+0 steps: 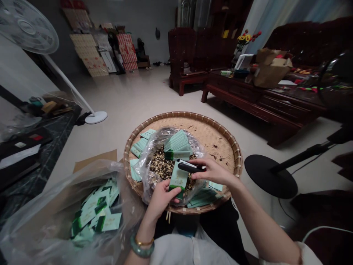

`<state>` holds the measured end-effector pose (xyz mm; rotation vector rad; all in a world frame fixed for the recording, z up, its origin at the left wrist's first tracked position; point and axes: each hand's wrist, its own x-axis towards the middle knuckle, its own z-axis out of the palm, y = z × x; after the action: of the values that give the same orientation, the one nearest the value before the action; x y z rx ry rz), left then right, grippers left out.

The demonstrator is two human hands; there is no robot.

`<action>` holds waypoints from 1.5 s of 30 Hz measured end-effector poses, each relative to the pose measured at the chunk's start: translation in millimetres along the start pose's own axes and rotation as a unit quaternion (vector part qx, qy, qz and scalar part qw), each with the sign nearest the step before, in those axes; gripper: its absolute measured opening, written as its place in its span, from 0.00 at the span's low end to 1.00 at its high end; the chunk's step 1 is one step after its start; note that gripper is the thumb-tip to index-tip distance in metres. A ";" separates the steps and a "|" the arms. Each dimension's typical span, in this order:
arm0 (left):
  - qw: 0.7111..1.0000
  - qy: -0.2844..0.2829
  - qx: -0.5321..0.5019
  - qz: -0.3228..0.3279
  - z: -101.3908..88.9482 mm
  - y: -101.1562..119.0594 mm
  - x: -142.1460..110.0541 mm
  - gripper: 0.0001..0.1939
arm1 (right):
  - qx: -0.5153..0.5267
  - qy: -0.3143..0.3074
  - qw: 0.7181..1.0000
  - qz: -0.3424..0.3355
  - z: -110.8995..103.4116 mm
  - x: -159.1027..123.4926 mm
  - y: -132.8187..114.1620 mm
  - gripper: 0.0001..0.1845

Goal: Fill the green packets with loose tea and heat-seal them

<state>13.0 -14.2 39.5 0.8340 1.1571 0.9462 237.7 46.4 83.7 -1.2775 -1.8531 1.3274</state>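
My left hand (pixel 161 197) is closed around a small green packet (pixel 178 179), held upright over a clear plastic bag (pixel 149 162) of dried loose bits (pixel 161 167). My right hand (pixel 213 171) grips a black handheld tool (pixel 190 167) laid across the packet's top edge. A stack of empty green packets (pixel 178 145) rests inside the bag. The bag sits in a round woven bamboo tray (pixel 220 134) with more flat green packets (pixel 140 145) along its left and near edges.
At my lower left, a big plastic-lined box (pixel 49 206) holds several green packets (pixel 96 213). A white standing fan (pixel 95 117) is at left, a black fan base (pixel 270 175) at right. Dark wooden furniture (pixel 248 95) lines the far right.
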 end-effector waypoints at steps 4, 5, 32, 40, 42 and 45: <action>0.999 -0.020 0.032 -0.004 2.6 -1.3 0.4 0.15 | -0.021 -0.024 0.999 -0.005 8.3 9.6 -14.8 0.30; 0.999 -0.022 0.037 -0.004 2.4 -1.5 0.5 0.15 | -0.028 -0.020 0.999 -0.005 10.5 12.1 -16.5 0.29; 0.999 -0.016 0.036 -0.017 -2.2 1.0 -2.5 0.12 | -0.093 0.062 0.994 0.002 22.6 21.1 -13.2 0.20; 0.999 -0.020 0.037 -0.024 -6.6 -0.3 -1.5 0.14 | 0.053 -0.039 0.997 0.050 18.9 22.6 -15.0 0.22; 0.999 -0.028 0.034 -0.025 -7.3 -0.6 -2.0 0.15 | 0.077 -0.054 0.994 0.057 16.4 21.8 -14.4 0.23; 0.999 -0.028 0.027 -0.026 -8.0 -0.5 -2.8 0.15 | 0.087 -0.030 0.994 0.063 9.7 20.8 -10.4 0.26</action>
<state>4.9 -16.5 38.4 0.8642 1.1556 0.8465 217.0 60.2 87.3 -1.2937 -1.6765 1.5724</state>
